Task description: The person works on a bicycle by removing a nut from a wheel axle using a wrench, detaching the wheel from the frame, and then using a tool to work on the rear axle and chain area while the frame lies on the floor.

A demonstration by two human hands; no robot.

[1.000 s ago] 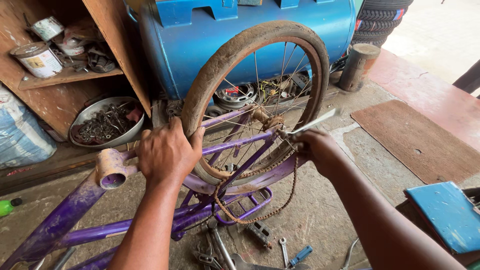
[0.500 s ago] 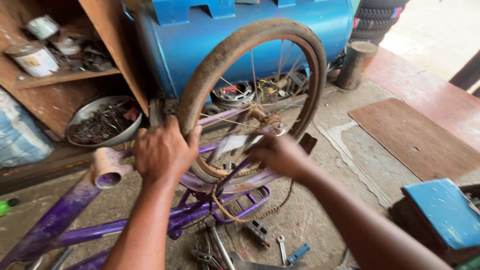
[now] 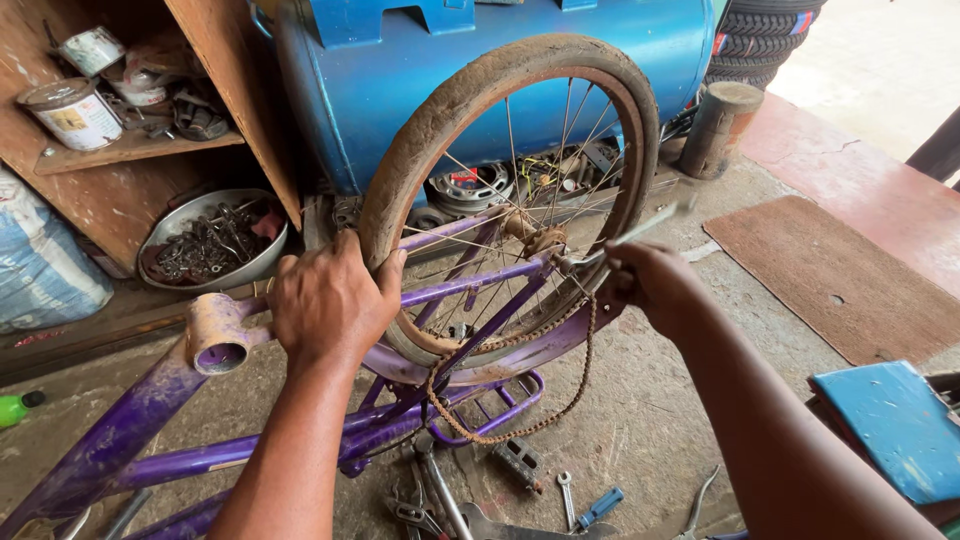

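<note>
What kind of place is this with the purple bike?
It looks like a small bicycle repair workshop. Wrenches and other tools lie on the concrete floor, a metal bowl holds greasy spare parts, and stacked tyres sit behind a blue tank.

purple bicycle frame [image 3: 150, 420], its paint worn pale pink at the open tube end. the tyre [image 3: 450, 110] is mud-brown, the chain [image 3: 520, 425] rust-brown, the spokes dull silver. behind stands a bright blue tank [image 3: 400, 90]. a brown mat [image 3: 830, 270] lies on the grey floor [image 3: 650, 420], near a blue board [image 3: 890, 420] and a green bottle [image 3: 15, 408].
</note>
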